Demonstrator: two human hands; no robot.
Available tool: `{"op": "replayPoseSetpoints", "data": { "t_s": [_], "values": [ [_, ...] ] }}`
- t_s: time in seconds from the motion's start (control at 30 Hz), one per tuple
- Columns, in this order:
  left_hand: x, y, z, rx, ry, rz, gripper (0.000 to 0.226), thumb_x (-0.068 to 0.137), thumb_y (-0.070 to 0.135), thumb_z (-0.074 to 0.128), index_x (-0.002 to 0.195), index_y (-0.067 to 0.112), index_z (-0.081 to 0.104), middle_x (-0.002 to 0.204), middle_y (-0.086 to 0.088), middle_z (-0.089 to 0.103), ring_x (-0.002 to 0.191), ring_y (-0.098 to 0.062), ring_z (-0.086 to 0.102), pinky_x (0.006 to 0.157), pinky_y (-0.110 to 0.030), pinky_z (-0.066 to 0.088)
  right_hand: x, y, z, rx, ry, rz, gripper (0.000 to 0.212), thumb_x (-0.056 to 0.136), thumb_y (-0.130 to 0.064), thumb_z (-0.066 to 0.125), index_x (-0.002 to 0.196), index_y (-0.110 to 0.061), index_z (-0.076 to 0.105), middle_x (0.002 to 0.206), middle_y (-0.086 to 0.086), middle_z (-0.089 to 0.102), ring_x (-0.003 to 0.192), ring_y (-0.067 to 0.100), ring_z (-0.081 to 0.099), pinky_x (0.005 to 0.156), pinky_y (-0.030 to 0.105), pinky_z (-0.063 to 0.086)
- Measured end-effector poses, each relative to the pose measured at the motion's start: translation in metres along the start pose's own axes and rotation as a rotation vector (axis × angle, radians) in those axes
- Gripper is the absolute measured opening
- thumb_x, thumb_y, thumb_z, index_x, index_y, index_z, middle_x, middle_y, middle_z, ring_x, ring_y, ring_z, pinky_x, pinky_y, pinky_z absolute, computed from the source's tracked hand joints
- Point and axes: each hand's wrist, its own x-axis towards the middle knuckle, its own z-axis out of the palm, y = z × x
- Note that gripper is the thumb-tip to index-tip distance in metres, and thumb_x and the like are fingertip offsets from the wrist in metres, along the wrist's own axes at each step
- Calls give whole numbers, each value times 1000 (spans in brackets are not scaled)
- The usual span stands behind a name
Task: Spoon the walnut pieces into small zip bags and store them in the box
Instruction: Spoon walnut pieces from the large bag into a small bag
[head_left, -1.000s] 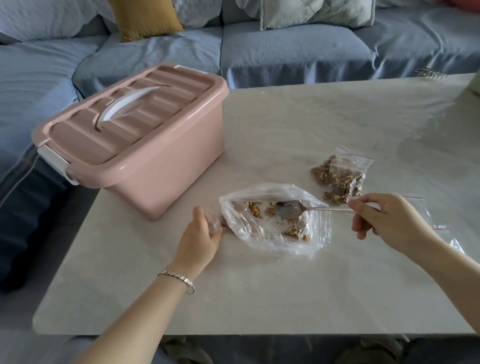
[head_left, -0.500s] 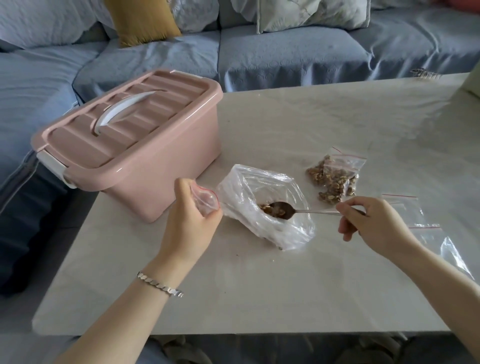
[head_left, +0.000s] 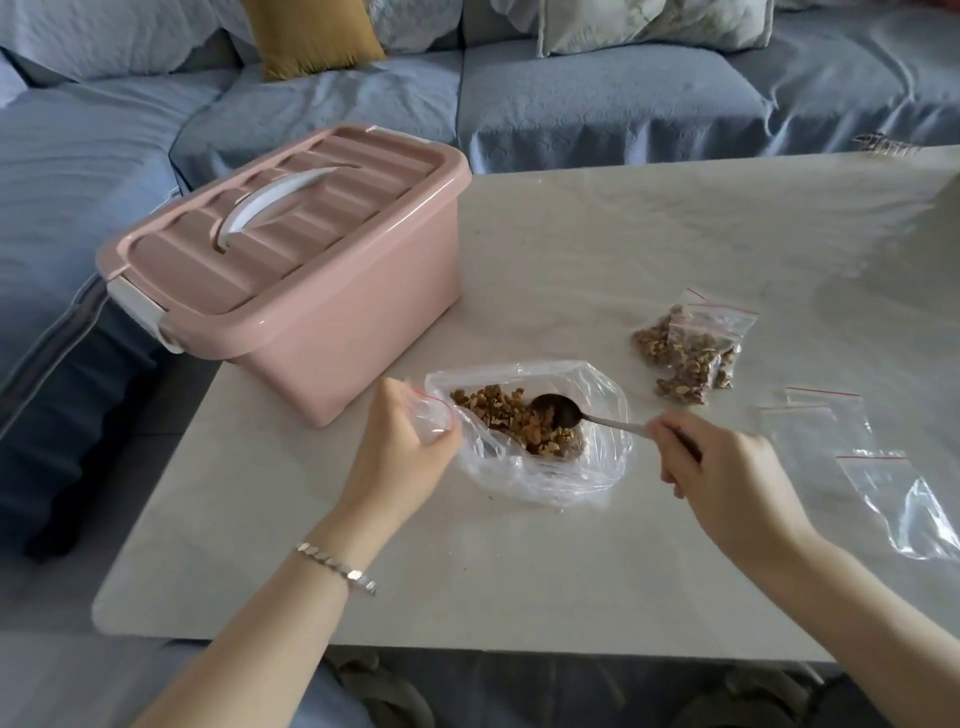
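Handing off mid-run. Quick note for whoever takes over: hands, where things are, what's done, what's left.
Left hand: grip pinches a small zip bag next to the big bag's mouth; can't tell if it holds any nuts.
Right hand: holds the spoon, bowl down in the walnut pieces inside the large clear bag.
Done: filled zip bags lie on the table, right of the big bag.
Left: fill the held bag and the empty zip bags at far right, then open the pink box (lid on) and store them all.
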Motion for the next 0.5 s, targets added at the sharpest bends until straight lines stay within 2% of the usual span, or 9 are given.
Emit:
{"op": "replayPoseSetpoints", "data": {
  "t_s": [0.03,0.07,0.13,0.27,0.33,0.4,0.5],
  "values": [
    [3,0,5,-4,-69,-63,28,79,21,67,85,22,40,90,4,50,79,-11,51,57,-14,35,-4,1,3,-63,19,-52,14,89,-12,58,78,-12,66,50,1,56,44,23,52,48,35,44],
    [6,0,9,10,-136,-117,26,80,22,66,89,19,42,87,5,49,72,-9,51,54,-13,37,-8,3,6,-112,27,-102,10,87,-9,61,79,-10,67,49,3,56,42,25,51,43,35,42],
    [8,-1,19,47,-235,-213,31,80,25,64,99,14,42,83,4,49,66,-8,49,55,-20,38,-18,6,11,-162,8,-171,5,82,-5,66,78,-8,68,48,2,57,38,22,49,37,31,40],
    [7,0,31,36,-293,-289,37,81,31,63,102,16,35,82,0,50,66,-12,49,57,-27,39,-32,11,21,-221,-44,-188,6,77,-6,72,75,-10,67,46,0,56,35,20,47,32,28,36],
    [6,2,35,16,-302,-287,37,82,30,63,100,18,32,86,0,48,67,-10,47,57,-25,39,-33,9,24,-177,-62,-114,8,83,-10,66,76,-9,67,46,1,54,38,21,47,35,32,37],
    [5,3,40,-2,-281,-272,35,81,27,64,98,18,34,88,1,47,67,-8,45,56,-23,37,-32,6,26,-38,-125,35,18,90,-16,56,78,-9,68,49,4,55,41,19,47,42,32,39],
    [4,4,41,-35,-242,-265,27,81,19,63,86,21,37,82,4,46,63,-8,45,47,-19,34,-28,2,27,217,-226,253,23,93,-19,50,79,-16,68,47,0,55,38,6,44,43,17,37]
  ]
}}
